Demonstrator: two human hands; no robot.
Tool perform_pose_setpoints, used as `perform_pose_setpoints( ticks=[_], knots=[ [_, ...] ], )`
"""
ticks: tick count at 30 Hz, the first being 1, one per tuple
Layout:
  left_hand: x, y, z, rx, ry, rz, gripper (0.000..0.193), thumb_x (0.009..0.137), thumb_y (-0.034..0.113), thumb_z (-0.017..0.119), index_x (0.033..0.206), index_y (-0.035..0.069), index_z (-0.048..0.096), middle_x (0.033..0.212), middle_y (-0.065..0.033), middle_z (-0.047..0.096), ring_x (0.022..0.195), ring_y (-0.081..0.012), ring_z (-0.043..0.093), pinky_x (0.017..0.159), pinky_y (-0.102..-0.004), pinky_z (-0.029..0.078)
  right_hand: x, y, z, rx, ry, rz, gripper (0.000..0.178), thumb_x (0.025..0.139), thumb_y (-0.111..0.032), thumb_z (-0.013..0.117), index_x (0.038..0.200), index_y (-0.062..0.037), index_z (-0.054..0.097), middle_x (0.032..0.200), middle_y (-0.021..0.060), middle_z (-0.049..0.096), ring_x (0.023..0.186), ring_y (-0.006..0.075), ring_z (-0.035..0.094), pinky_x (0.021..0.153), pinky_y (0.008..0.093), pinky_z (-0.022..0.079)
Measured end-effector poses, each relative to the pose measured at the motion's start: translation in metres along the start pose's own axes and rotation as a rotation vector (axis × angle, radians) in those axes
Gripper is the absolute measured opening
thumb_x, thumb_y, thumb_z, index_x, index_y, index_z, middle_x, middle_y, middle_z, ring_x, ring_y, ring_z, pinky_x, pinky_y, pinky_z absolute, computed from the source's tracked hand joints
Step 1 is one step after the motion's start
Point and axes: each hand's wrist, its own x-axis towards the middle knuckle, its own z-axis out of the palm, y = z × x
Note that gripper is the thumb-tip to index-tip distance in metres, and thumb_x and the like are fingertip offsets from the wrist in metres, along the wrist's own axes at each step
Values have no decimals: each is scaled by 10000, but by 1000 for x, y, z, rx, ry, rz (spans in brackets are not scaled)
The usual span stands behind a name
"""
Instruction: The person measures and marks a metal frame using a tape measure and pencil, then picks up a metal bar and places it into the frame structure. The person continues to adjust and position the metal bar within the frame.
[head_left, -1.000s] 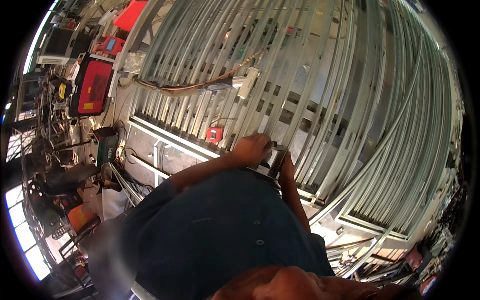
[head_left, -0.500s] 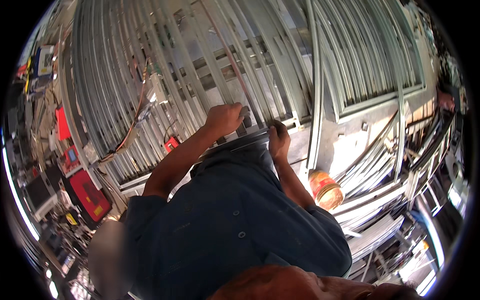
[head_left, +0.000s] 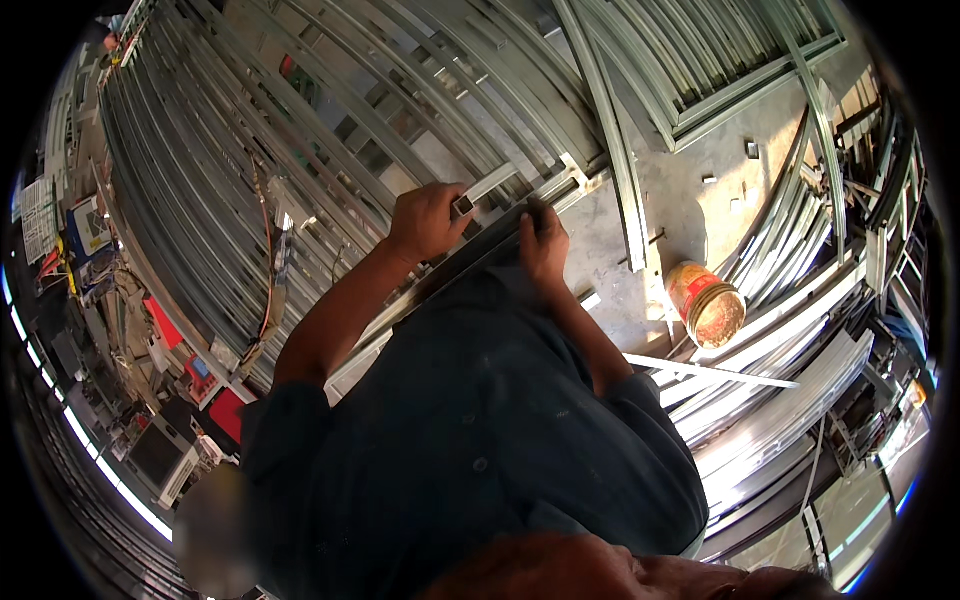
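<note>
The grille (head_left: 210,170) could pinch the right hand (head_left: 543,243) at its near edge if bars shift; whether those fingers grip, I can't tell. The left hand's (head_left: 425,222) fingers clasp a tube (head_left: 490,184) over the grille; a loose hold could drop it.

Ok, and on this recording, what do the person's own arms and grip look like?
Short dark blue sleeves leave both forearms bare. The left grip and right grip are plain human hands without gloves. No watch, band or cable can be made out on either arm.
</note>
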Motion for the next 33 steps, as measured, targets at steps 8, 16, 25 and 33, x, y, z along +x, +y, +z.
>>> perform_pose_setpoints(
  ticks=[8, 16, 25, 33],
  knots=[
    [-4, 24, -2, -19, -216, -177, 381, 951, 339, 639, 1121, -2, 619, 811, -195, 698, 792, -380, 705, 681, -512, 550, -1, -3, -4, -65, -20, -26, 292, 951, -212, 611, 1162, -14, 645, 1033, 225, 705, 968, 384, 694, 832, 423, 538],
    [-5, 17, -30, -29, -62, -195, 357, 912, 344, 684, 1066, 31, 607, 838, -156, 680, 768, -355, 693, 653, -468, 539, -1, 5, 8, -120, -58, -139, 292, 931, -191, 615, 1166, -17, 620, 1046, 220, 685, 973, 404, 671, 829, 475, 535],
    [-108, -59, 5, 19, 133, -494, 313, 860, 292, 735, 1068, 78, 639, 1048, -142, 633, 992, -363, 641, 787, -460, 547, 9, -30, 43, -381, -404, -517, 313, 884, -200, 647, 1172, -92, 590, 1109, 147, 663, 979, 376, 657, 780, 489, 546],
    [-95, -85, 34, 187, 132, -473, 300, 769, 274, 796, 960, 91, 654, 1032, -102, 584, 1016, -314, 614, 795, -444, 572, 26, -46, 86, -629, -741, -365, 659, 867, -281, 639, 1389, 48, 406, 1264, 270, 593, 1108, 431, 622, 918, 515, 529]
  ],
)
